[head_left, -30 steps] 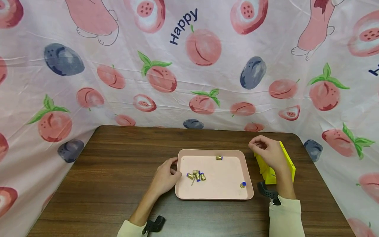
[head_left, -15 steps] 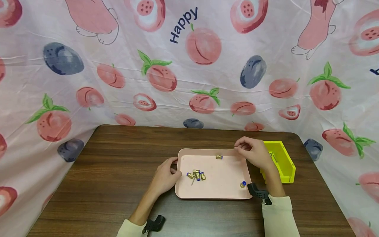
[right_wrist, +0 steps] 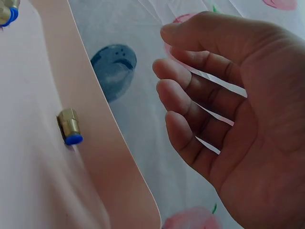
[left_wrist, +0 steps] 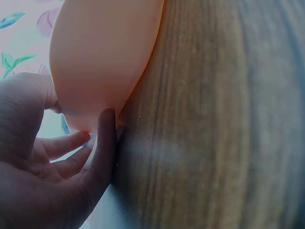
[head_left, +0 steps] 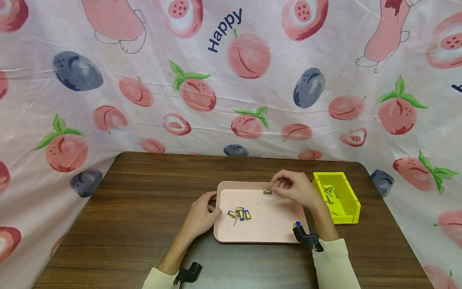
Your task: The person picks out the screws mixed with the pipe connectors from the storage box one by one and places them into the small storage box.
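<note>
A pink tray (head_left: 270,230) lies on the table, and my left hand (head_left: 200,216) grips its left edge, thumb at the rim and fingers along the side. In the left wrist view the fingers (left_wrist: 107,143) touch the tray (left_wrist: 105,57). My right hand (head_left: 297,190) hovers over the tray's back right corner with loosely bent fingers and holds nothing. Just left of its fingertips lies a brass fitting (head_left: 267,192) with a blue collar; the right wrist view shows this fitting (right_wrist: 70,125) apart from the hand (right_wrist: 214,105). Several like fittings (head_left: 241,215) are bunched at the tray's left, beside a thin screw (head_left: 236,221).
Another fitting (head_left: 297,224) sits near the tray's right side, partly behind the black wrist camera (head_left: 304,236). Right of the tray stands a yellow bin (head_left: 353,206) with several screws (head_left: 329,193) inside. A fruit-printed cloth (head_left: 231,92) hangs behind the table (head_left: 162,172).
My right hand has moved left from over the yellow bin to the fitting at the tray's back, uncovering the bin. The left hand has stayed on the tray.
</note>
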{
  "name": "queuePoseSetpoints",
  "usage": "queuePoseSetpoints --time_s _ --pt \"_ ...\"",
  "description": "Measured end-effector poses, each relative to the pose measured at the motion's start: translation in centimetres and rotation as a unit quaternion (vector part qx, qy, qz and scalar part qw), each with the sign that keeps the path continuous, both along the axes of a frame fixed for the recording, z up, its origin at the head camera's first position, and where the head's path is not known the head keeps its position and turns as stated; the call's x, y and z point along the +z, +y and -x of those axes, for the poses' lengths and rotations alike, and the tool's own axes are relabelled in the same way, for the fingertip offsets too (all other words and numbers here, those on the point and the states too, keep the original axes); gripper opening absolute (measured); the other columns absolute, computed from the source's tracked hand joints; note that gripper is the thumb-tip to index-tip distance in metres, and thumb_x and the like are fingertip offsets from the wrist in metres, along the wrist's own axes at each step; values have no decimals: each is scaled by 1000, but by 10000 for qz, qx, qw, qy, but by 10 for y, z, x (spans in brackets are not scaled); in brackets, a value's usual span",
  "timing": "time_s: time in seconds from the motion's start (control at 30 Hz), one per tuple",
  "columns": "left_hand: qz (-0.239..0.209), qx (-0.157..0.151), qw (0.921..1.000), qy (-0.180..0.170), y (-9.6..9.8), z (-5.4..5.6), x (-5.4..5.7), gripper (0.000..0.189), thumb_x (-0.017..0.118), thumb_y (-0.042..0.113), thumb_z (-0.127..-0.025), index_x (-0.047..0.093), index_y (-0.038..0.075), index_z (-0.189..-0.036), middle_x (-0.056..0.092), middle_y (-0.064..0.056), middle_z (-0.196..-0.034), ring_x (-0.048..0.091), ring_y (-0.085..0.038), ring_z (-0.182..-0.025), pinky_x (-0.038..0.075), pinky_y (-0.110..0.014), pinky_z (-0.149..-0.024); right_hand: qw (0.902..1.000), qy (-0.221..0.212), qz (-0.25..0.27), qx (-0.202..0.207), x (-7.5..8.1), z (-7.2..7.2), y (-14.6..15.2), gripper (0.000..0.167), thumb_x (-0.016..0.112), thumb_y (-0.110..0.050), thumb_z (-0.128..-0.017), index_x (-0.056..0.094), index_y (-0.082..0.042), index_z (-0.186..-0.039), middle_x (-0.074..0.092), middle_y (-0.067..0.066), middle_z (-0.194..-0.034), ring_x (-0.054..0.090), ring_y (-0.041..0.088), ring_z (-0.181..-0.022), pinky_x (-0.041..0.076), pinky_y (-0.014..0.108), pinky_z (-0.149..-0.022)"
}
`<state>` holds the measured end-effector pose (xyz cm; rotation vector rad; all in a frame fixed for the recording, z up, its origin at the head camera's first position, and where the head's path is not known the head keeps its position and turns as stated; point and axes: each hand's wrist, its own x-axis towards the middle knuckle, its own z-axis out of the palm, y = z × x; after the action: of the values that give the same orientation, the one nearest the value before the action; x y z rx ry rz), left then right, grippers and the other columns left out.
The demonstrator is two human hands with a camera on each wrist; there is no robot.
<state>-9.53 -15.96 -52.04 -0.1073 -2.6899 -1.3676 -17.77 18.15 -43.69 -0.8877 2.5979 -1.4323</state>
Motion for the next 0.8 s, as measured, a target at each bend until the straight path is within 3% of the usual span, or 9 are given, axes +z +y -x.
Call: queuePoseSetpoints --time_s 0.1,0.23,0.43,0.6,0.8 --pt "-58 -9 9999 -86 3 -5 14 57 67 13 -84 66 -3 -139 72 -13 -125 72 -12 -84 57 -34 -71 9997 -52 55 216 1 -1 -6 21 87 -4 -91 76 -5 -109 73 0 -92 63 19 -80 51 25 -73" --pt "-72 71 9996 -255 4 -7 18 58 67 13 -84 67 -2 -140 73 -13 -127 72 -11 -86 58 -35 -74 9985 -85 75 538 -1 0 -14 27 89 -5 -89 76 -6 -112 74 6 -95 64 21 -82 53 28 -74" --pt "-121 -70 9999 96 -2 0 -4 58 68 17 -85 66 -3 -139 73 -14 -125 72 -10 -82 56 -31 -67 9940 -146 -20 1079 -4 4 -31 42 91 -9 -88 72 -5 -125 72 16 -99 67 29 -85 57 36 -75" --pt "31 79 9999 -85 -4 7 -16 57 71 17 -85 69 4 -140 74 -4 -126 71 -3 -82 58 -31 -71 9886 -270 -224 1464 -3 9 -46 52 91 -12 -87 68 0 -132 70 18 -106 66 33 -89 56 37 -76" --pt "145 134 9993 -312 -3 9 -13 58 73 15 -85 69 6 -141 73 -2 -128 71 -4 -83 59 -32 -74 9781 -270 -628 1965 -7 18 -63 56 92 -13 -85 69 0 -134 72 15 -112 67 30 -96 57 39 -82"
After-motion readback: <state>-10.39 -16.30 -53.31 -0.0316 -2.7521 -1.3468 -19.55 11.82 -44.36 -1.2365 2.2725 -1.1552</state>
